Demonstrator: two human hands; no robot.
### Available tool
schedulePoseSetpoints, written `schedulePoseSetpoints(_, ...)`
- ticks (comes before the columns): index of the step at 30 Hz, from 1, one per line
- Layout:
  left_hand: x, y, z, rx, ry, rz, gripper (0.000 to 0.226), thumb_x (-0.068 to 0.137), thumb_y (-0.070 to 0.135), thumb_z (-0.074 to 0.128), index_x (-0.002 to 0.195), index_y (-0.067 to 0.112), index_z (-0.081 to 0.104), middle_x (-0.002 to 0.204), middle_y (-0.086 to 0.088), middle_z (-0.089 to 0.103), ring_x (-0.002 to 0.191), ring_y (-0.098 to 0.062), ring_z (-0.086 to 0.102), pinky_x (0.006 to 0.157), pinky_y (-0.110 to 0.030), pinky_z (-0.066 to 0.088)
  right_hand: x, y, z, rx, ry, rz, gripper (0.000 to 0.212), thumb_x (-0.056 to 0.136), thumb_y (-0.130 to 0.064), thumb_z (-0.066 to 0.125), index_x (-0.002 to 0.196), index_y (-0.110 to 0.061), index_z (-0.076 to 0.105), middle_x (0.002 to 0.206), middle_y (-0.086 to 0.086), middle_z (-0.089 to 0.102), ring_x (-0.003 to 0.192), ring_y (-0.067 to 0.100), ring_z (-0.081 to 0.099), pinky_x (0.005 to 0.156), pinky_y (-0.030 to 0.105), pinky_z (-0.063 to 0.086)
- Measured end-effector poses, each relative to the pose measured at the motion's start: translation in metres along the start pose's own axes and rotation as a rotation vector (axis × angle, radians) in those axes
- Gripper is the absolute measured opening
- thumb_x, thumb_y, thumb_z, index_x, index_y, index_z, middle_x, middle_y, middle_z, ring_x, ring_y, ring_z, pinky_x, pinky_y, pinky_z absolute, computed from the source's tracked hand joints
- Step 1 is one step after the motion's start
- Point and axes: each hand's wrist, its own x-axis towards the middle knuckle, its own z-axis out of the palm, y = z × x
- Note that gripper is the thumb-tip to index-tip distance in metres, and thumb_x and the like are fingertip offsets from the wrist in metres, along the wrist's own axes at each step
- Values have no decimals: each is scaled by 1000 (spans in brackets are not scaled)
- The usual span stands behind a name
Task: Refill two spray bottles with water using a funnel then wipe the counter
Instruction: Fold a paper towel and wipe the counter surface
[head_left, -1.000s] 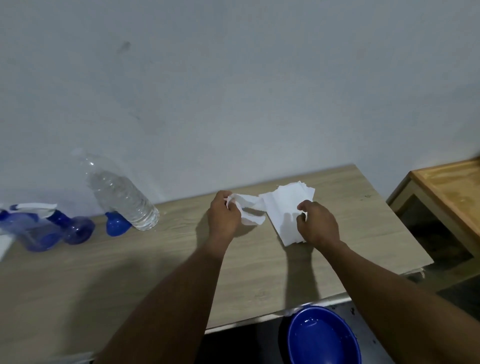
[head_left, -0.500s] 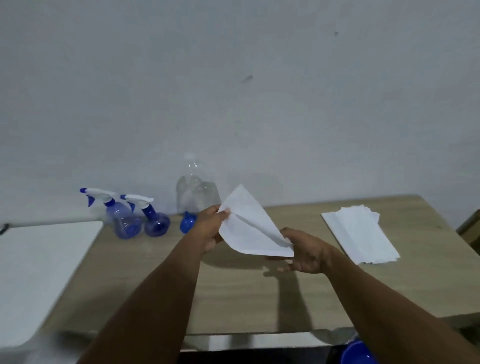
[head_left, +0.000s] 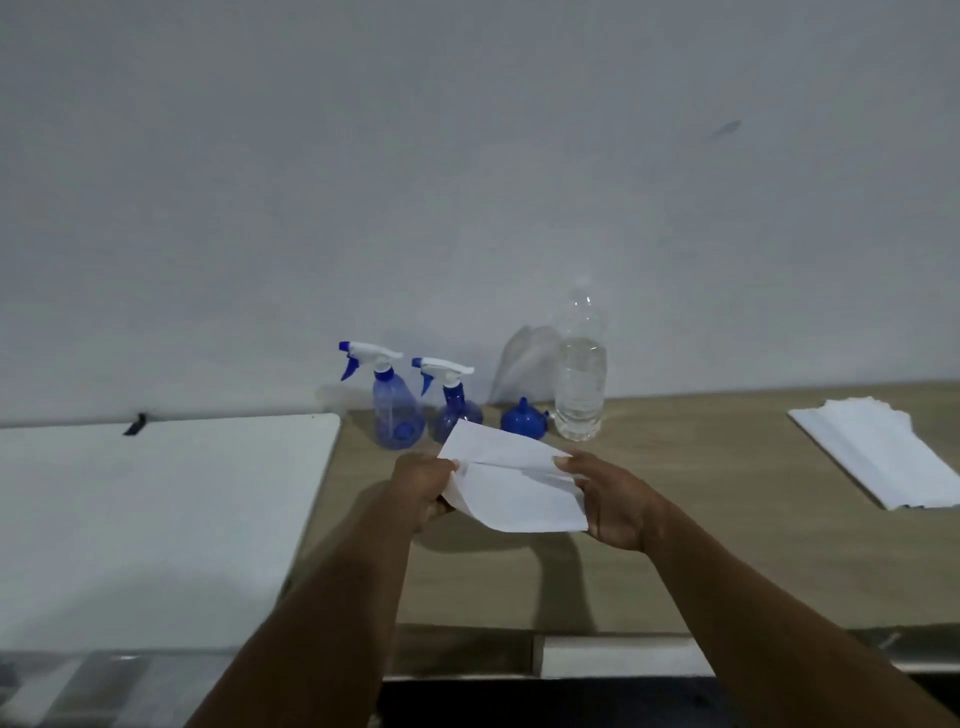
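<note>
Fingers (head_left: 451, 470) of our left hand (head_left: 423, 486) and right hand (head_left: 615, 501) pinch paper towel (head_left: 514, 491) above bench (head_left: 727, 545); 2 spray bottles (head_left: 397, 402) beyond fingers.

We see open counter (head_left: 701, 545) toward its front edge; spray bottles (head_left: 397, 410), funnel (head_left: 522, 418) and water bottle (head_left: 580, 384) crowd the back edge.

Wood-look counter (head_left: 727, 545). Along back edge: two spray bottles (head_left: 397, 410) (head_left: 456, 410), blue funnel (head_left: 523, 418), water bottle (head_left: 580, 384). Tissue stack (head_left: 878, 452) at right edge; white board (head_left: 156, 519) beside left edge.
</note>
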Motion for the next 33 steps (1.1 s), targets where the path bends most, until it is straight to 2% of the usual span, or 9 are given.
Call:
schedulePoseSetpoints(3,-4,2,-35,-47,-47,-6,32,86,1,70,117,-2,59,115,-22,66,100,-37,66,77,-51,58,13,20,25,-80,173,-68,55,81,5,69,132,-8,52,116,19,71,92,32,72,69,39,59)
schedulePoseSetpoints(5,-7,4,-52,-59,-127,4,32,85,1,71,115,-3,60,113,-22,68,95,-35,69,71,-45,59,18,25,38,-119,302,-98,57,83,8,68,133,-12,48,116,19,67,91,31,69,70,37,57)
schedulePoseSetpoints(10,-11,1,-68,-66,-103,97,50,85,0,71,127,8,46,118,-20,63,100,-37,67,83,-50,57,20,25,54,-268,392,-237,54,85,4,66,127,-25,47,86,14,65,73,25,61,61,34,48)
schedulePoseSetpoints(17,-7,9,-86,36,0,255,29,91,-1,59,114,17,54,125,-18,55,110,-42,58,94,-57,51,23,14,79,-635,355,-356,30,85,-1,61,103,-22,72,112,8,66,82,18,60,68,28,46)
schedulePoseSetpoints(22,-6,19,-93,216,17,353,17,94,8,59,96,20,71,120,-8,61,106,-30,58,97,-49,51,29,8,78,-724,412,-285,22,86,-7,69,107,-14,75,114,9,69,99,26,65,76,34,53)
schedulePoseSetpoints(26,-4,20,-106,432,-65,456,25,86,11,72,110,14,72,113,-9,67,100,-23,64,94,-39,53,28,7,80,-893,478,-326,10,81,-8,76,90,-13,78,85,2,71,75,13,61,61,20,44)
schedulePoseSetpoints(28,-5,19,-109,611,-39,546,30,81,16,78,111,14,73,101,-3,69,88,-14,64,82,-22,51,28,8,83,-981,486,-354,7,80,-7,76,81,-14,76,74,-3,68,71,12,59,58,19,42)
schedulePoseSetpoints(30,-7,17,-111,736,50,642,25,79,20,81,103,16,76,87,2,67,75,-6,60,72,-16,42,28,10,87,-1051,469,-364,4,81,-7,75,82,-11,74,75,-3,66,73,13,58,59,19,42)
schedulePoseSetpoints(33,-7,13,-117,808,77,696,11,77,22,81,86,17,77,77,4,68,68,-6,61,69,-19,42,28,13,94,-1250,445,-381,5,79,-12,75,84,-11,74,86,0,68,82,14,60,63,21,42)
